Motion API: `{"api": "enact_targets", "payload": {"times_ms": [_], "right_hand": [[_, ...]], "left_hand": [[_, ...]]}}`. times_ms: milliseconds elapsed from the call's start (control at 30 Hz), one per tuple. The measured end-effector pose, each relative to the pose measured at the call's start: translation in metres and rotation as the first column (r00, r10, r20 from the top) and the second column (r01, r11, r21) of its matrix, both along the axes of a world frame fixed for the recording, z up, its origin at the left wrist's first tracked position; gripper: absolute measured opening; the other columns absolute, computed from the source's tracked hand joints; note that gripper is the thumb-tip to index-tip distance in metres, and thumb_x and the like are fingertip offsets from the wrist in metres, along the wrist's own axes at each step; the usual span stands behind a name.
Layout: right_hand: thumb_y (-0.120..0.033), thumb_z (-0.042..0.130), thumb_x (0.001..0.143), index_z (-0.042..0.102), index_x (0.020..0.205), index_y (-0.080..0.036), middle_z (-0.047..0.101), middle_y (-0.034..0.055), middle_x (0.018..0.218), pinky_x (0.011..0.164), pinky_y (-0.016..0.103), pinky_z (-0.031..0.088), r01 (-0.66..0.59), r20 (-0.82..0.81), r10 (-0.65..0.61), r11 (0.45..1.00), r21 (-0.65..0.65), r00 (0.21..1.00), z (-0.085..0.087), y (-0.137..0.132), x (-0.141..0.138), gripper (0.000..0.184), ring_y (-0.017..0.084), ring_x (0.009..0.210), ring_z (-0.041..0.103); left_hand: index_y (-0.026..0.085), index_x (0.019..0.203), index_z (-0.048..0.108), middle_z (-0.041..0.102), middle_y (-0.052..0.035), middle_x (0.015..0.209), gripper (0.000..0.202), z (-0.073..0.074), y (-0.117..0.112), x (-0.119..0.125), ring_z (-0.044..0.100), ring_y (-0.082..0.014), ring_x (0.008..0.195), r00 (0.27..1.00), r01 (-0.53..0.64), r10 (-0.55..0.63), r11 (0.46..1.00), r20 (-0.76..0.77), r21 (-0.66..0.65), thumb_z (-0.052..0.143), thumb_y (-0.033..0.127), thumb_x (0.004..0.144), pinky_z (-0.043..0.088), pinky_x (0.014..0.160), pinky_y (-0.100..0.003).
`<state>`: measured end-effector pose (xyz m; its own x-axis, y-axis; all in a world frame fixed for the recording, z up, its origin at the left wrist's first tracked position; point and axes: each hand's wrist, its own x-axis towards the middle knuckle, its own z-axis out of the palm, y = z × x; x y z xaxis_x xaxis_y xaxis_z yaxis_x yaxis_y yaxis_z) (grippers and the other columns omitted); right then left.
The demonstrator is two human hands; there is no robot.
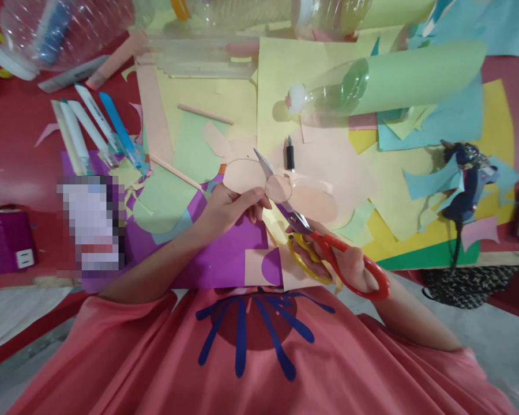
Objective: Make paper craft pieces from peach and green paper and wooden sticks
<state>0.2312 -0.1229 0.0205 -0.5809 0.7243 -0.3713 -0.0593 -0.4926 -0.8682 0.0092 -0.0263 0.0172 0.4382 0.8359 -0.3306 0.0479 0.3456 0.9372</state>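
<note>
My left hand (237, 204) pinches a pale pink paper piece (244, 174) that bears drawn curved outlines, one of them a small circle. In my right hand (355, 268) is a pair of scissors (331, 245) with one red and one yellow handle; my fingers sit in the loops. The blades point up and left and meet the paper beside the circle; how far they are parted is hard to tell. A pale pink oval (315, 202) lies just right of the blades. Above them rests a black pen (290, 155).
Coloured paper sheets and scraps cover the red table (8, 132). A clear bottle (341, 89) wrapped in green paper lies at the upper right. A dark glue gun (469, 184) with a cord is on the right. Several markers (80, 135) and a blurred phone-like object (93, 225) lie left.
</note>
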Motion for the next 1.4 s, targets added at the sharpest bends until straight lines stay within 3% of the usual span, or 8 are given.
{"api": "enact_targets", "payload": {"times_ms": [267,600,833,1067,1200,1400], "right_hand": [[-0.086,0.043,0.073,0.047,0.130,-0.029,0.040,-0.0053,0.079,0.036,0.021,0.019,0.040,-0.090,-0.051,0.992,-0.116,0.995,0.002,0.002,-0.001,0.081,0.003,0.046,0.019],[-0.084,0.047,0.074,0.054,0.116,-0.024,0.042,-0.0033,0.080,0.038,0.018,0.020,0.067,0.000,-0.067,0.997,-0.036,0.998,0.016,0.012,-0.004,0.074,0.003,0.049,0.027],[-0.086,0.042,0.074,0.053,0.113,-0.020,0.043,0.0000,0.081,0.038,0.020,0.023,0.037,0.092,-0.039,0.999,0.030,0.995,0.013,0.011,0.001,0.077,0.007,0.054,0.028],[-0.085,0.040,0.077,0.045,0.093,-0.022,0.040,-0.0038,0.072,0.042,0.023,0.024,-0.049,0.081,0.042,0.995,0.081,0.996,0.013,0.013,0.003,0.065,0.008,0.052,0.026],[-0.087,0.035,0.076,0.039,0.087,-0.023,0.038,-0.0056,0.067,0.044,0.024,0.025,-0.086,0.065,0.078,0.988,0.130,0.995,0.013,0.015,0.004,0.065,0.008,0.050,0.026],[-0.090,0.026,0.075,0.041,0.094,-0.023,0.040,-0.0018,0.074,0.048,0.028,0.028,-0.161,0.133,0.142,0.976,0.147,0.981,0.015,0.017,0.004,0.072,0.011,0.056,0.030]], "left_hand": [[0.014,0.066,0.066,0.060,-0.0001,0.051,0.030,0.006,0.000,0.000,0.054,-0.0080,0.046,1.000,0.013,-0.012,0.999,0.026,-0.040,0.063,0.040,0.081,0.043,0.045,-0.020],[0.013,0.067,0.068,0.060,-0.0006,0.049,0.035,0.003,0.002,-0.001,0.054,-0.0087,0.044,0.999,0.023,-0.025,0.998,-0.038,-0.057,0.060,0.046,0.079,0.039,0.044,-0.021],[0.014,0.063,0.068,0.061,-0.0009,0.048,0.029,0.003,0.002,-0.001,0.053,-0.0083,0.042,1.000,-0.012,0.010,0.998,-0.024,-0.065,0.062,0.039,0.077,0.038,0.039,-0.020],[0.016,0.059,0.059,0.059,0.0022,0.046,0.028,0.000,0.001,0.001,0.054,-0.0074,0.040,0.984,-0.178,0.178,0.984,0.014,0.012,0.065,0.035,0.077,0.043,0.040,-0.018],[0.016,0.057,0.057,0.057,0.0026,0.044,0.030,0.002,0.002,0.001,0.053,-0.0069,0.039,0.988,-0.155,0.154,0.987,0.010,0.034,0.068,0.037,0.075,0.045,0.040,-0.017],[0.016,0.057,0.058,0.058,0.0013,0.045,0.033,0.007,0.001,0.001,0.054,-0.0080,0.040,0.999,-0.050,0.050,0.999,-0.013,0.016,0.068,0.040,0.076,0.048,0.042,-0.018]]}}
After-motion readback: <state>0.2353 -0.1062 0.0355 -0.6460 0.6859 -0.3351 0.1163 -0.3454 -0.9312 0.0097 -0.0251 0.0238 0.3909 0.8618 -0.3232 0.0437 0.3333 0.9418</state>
